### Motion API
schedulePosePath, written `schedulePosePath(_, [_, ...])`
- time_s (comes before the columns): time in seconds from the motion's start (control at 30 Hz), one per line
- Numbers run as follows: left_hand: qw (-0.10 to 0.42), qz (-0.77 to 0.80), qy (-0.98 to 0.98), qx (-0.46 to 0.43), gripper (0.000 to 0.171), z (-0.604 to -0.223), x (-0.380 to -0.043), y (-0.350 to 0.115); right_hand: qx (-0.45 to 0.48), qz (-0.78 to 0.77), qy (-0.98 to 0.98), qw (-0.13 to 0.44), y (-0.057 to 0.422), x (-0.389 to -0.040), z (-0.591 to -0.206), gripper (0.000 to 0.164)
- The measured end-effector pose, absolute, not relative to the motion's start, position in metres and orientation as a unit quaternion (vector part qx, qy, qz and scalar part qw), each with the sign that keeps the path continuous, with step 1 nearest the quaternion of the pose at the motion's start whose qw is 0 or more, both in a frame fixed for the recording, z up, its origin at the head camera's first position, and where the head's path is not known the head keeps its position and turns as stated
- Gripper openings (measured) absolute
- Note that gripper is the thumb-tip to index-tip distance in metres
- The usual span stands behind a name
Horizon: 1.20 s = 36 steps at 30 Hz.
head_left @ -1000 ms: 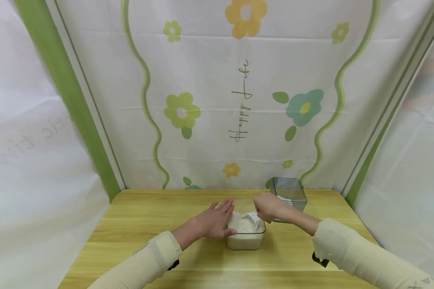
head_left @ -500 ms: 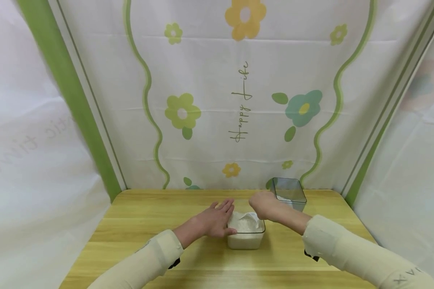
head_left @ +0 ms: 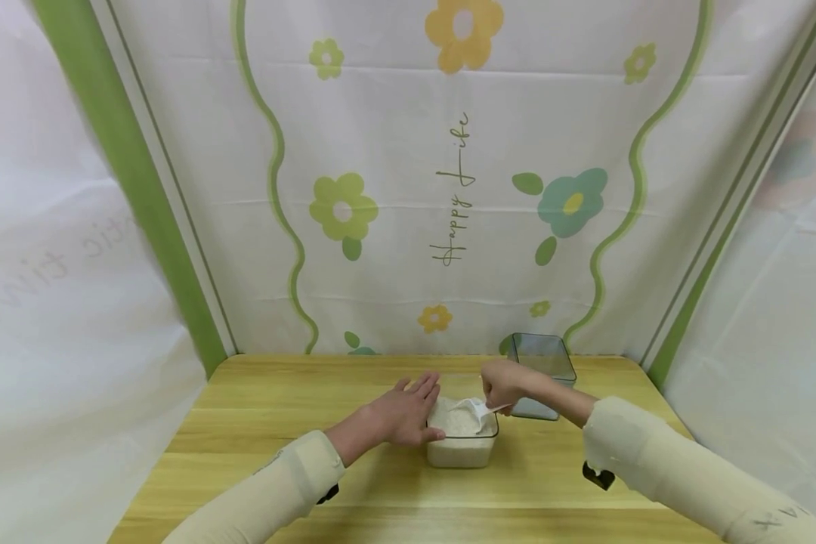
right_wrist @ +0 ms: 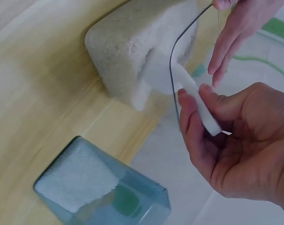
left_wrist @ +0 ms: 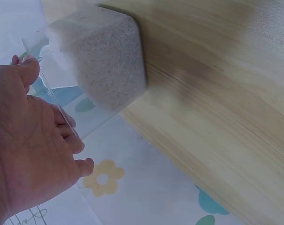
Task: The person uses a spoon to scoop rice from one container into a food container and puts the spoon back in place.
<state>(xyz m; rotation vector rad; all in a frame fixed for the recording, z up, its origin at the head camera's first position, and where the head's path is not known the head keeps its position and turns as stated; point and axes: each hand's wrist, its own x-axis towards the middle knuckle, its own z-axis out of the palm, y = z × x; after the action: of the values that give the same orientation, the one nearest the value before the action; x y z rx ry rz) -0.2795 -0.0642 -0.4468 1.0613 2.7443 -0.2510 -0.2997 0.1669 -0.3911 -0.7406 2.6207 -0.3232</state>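
A clear square container (head_left: 459,455) with a dark rim stands near the middle of the table, filled high with pale, rice-like grain (left_wrist: 111,58). My left hand (head_left: 406,415) rests against its left side with straight fingers, thumb over the front corner of the rim. In the right wrist view, my right hand (right_wrist: 240,140) pinches the handle of a white scoop (right_wrist: 196,93) between thumb and curled fingers. The scoop's bowl is down in the grain inside the container, partly buried. Seen from the head, the right hand (head_left: 506,385) is above the container's right rim.
Behind and right of the right hand stands a tinted blue-grey container (head_left: 544,359) holding white grain (right_wrist: 78,176) at its bottom. The wooden table (head_left: 279,408) ends at a flower-patterned white curtain (head_left: 394,257), with more curtain on both sides.
My right hand shifted left over the container, then back right; the scoop has turned and its handle now shows. The left hand and both containers have stayed put.
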Motion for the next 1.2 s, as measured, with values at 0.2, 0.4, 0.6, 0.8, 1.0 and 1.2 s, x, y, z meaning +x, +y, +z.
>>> schedulePosePath(0.2, [0.095,-0.087,0.927,0.353,0.086,-0.444,-0.279,-0.066,-0.208,-0.258,0.909,0.254,0.182,-0.299,-0.395,0.031])
schedulePosePath(0.4, [0.097,-0.083,0.926,0.356,0.086,-0.444,-0.279,-0.065,-0.139,-0.355,0.874,0.3,0.2,-0.295,-0.41,0.022])
schedulePosePath(0.6, [0.097,-0.08,0.926,0.356,0.087,-0.444,-0.279,-0.065,-0.141,-0.428,0.835,0.316,0.215,-0.292,-0.428,0.021])
schedulePosePath(0.8, [0.094,-0.079,0.923,0.365,0.087,-0.446,-0.279,-0.065,-0.152,-0.492,0.797,0.315,0.227,-0.284,-0.441,0.02])
schedulePosePath(1.0, [0.096,-0.073,0.924,0.364,0.087,-0.446,-0.278,-0.065,-0.151,-0.535,0.769,0.315,0.234,-0.278,-0.447,0.022])
schedulePosePath(1.2, [0.098,-0.07,0.925,0.36,0.087,-0.445,-0.278,-0.066,-0.162,-0.548,0.762,0.304,0.239,-0.276,-0.45,0.023])
